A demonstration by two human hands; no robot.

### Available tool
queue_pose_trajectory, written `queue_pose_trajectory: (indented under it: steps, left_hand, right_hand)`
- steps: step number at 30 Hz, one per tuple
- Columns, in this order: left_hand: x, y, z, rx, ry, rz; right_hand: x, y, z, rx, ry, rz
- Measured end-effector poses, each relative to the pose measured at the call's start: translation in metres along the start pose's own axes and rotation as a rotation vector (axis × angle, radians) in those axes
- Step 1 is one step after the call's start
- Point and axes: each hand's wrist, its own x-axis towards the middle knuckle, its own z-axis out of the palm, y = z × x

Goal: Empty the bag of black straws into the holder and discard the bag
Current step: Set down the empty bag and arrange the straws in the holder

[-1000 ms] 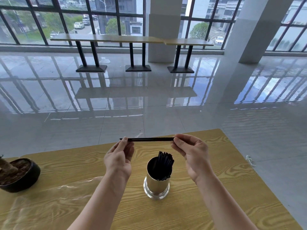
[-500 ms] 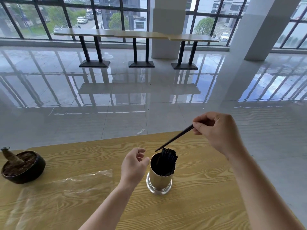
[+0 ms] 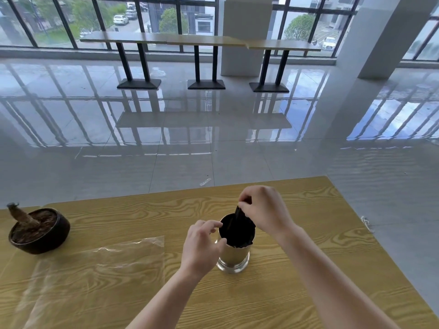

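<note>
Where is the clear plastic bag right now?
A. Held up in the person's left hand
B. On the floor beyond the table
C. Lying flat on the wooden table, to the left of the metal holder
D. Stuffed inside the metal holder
C: the clear plastic bag lies flat and empty on the table, left of the holder, with neither hand touching it.
</note>
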Motion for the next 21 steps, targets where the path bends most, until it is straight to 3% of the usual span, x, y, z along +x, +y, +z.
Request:
queue_pose_trajectory:
  steps: [14,21]
  left_hand:
    - [-0.001,-0.002,0.009,0.028,-0.032,0.015]
    - [-0.005,-0.005,0.010,0.008,-0.020,0.056]
  right_hand:
    - [-0.005,0.014,0.050,-0.048,-0.138,-0.015]
    - [-0.021,0.040,0.039,0.115,0.158,0.093]
